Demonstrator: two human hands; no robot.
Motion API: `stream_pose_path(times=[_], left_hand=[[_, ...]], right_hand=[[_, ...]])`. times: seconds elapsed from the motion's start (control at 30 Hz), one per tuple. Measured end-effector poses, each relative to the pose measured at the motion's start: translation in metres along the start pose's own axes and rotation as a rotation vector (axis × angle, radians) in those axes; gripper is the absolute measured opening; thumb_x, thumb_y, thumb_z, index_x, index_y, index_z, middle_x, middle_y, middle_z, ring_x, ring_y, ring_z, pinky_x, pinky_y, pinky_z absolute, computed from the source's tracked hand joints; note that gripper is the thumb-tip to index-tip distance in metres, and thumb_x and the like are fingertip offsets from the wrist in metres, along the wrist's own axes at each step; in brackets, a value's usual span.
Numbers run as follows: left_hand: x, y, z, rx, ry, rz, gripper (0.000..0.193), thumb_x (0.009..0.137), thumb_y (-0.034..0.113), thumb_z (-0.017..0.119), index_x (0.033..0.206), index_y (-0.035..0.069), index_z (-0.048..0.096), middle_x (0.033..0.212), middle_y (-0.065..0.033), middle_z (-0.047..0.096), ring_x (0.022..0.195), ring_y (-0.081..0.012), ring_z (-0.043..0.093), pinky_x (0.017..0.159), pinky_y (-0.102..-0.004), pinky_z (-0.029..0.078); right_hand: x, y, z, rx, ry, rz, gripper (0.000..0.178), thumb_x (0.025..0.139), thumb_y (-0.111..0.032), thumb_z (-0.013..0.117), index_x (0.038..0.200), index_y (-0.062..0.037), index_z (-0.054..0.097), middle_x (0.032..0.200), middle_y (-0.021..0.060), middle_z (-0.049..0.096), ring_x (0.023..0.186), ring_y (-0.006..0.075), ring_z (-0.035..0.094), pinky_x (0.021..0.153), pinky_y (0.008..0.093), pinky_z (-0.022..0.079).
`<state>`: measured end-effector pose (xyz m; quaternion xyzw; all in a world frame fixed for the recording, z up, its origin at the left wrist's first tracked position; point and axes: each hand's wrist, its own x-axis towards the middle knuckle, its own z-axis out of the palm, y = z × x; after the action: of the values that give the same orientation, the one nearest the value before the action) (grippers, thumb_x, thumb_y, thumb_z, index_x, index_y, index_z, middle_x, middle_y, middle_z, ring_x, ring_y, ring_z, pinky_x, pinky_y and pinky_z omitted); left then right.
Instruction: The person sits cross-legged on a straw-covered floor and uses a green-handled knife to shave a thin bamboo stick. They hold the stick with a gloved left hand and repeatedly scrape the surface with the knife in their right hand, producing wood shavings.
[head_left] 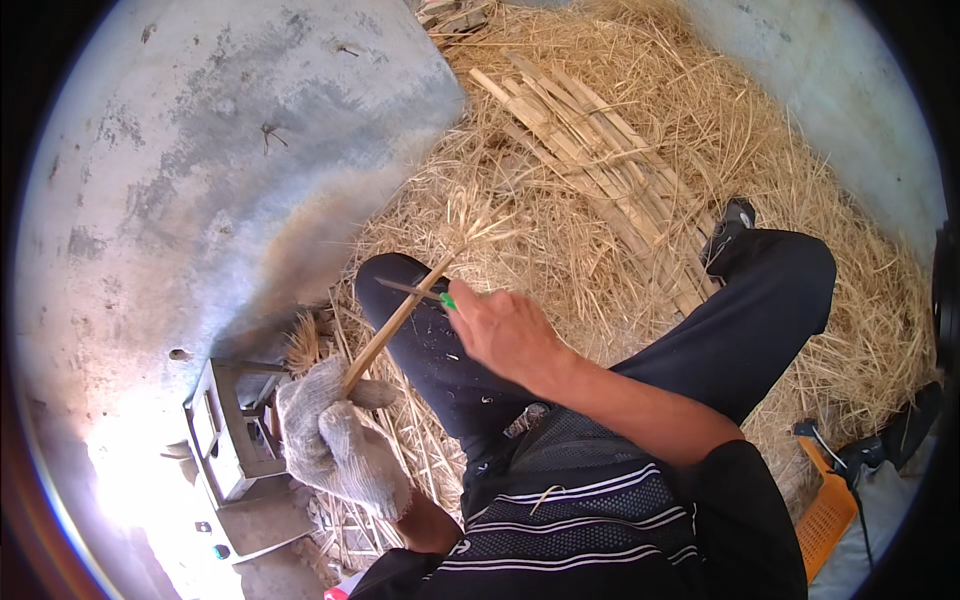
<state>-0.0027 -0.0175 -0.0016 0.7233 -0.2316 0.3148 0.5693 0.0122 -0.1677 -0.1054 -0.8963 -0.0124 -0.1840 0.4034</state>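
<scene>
Grey glove (305,425) on, the left hand (340,440) grips the stick (385,337), maybe to keep it steady against the knife (447,299) gripped by the right hand (508,335).

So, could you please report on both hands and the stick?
Gloved left hand gripping stick; right hand holding knife across it. Stick's far end frayed. Left leg behind both in view.

My L hand (335,440), gloved, is curled in a grip just outside my L thigh (432,360), one digit sticking out to the R; only a bit of L forearm (428,525) shows. My R hand (503,335), bare, fingers clenched, is btwn my knees (390,272), nr the L one, wrist approx. straight, R forearm (640,402) slanting over my R thigh (715,345).
</scene>
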Motion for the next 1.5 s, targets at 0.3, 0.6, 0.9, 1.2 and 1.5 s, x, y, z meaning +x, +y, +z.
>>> stream_pose_path(times=[0.3,0.6,0.9,1.2,1.5], left_hand=[[-0.001,-0.004,-0.007,0.017,-0.012,-0.001,0.036,0.095,0.027,0.064,0.104,-0.008,0.066,0.097,-0.0173,0.064,0.058,-0.0196,0.061,0.055,-0.0261,0.05],[0.005,0.001,0.003,0.097,0.011,0.04,0.036,0.094,0.03,0.063,0.103,-0.005,0.068,0.076,-0.0147,0.064,0.053,-0.0198,0.061,0.058,-0.0291,0.049],[0.004,0.002,0.006,0.04,-0.02,0.05,0.034,0.097,0.029,0.06,0.099,-0.005,0.064,0.092,-0.0187,0.065,0.062,-0.0216,0.064,0.054,-0.0293,0.05],[0.005,0.002,-0.002,-0.051,-0.113,-0.013,0.034,0.1,0.028,0.057,0.108,-0.004,0.061,0.101,-0.017,0.064,0.064,-0.0205,0.062,0.074,-0.0341,0.052],[0.007,0.0,-0.004,-0.004,-0.124,0.006,0.036,0.102,0.03,0.053,0.108,-0.005,0.061,0.073,-0.013,0.062,0.056,-0.0197,0.06,0.073,-0.0327,0.053]], right_hand=[[-0.003,-0.024,-0.009,0.2,-0.037,0.049,0.026,0.102,-0.025,0.051,0.096,0.0002,0.055,0.057,0.0214,0.06,0.053,0.0421,0.063,0.046,0.0504,0.049],[-0.001,-0.039,-0.029,0.314,-0.052,-0.119,0.024,0.101,-0.023,0.052,0.101,0.0003,0.052,0.059,0.0189,0.06,0.055,0.0397,0.063,0.05,0.0491,0.05],[-0.004,-0.037,-0.031,0.437,-0.004,-0.129,0.019,0.1,-0.02,0.054,0.107,-0.0017,0.053,0.074,0.0208,0.063,0.062,0.0422,0.062,0.055,0.0482,0.05],[-0.002,-0.006,-0.012,-0.009,-0.055,0.086,0.021,0.1,-0.023,0.055,0.094,-0.0025,0.053,0.062,0.0164,0.061,0.052,0.0392,0.061,0.047,0.0491,0.049],[-0.004,-0.005,-0.006,-0.046,0.033,-0.009,0.018,0.098,-0.021,0.058,0.092,-0.0052,0.052,0.057,0.0163,0.058,0.052,0.0365,0.064,0.044,0.0474,0.049]])
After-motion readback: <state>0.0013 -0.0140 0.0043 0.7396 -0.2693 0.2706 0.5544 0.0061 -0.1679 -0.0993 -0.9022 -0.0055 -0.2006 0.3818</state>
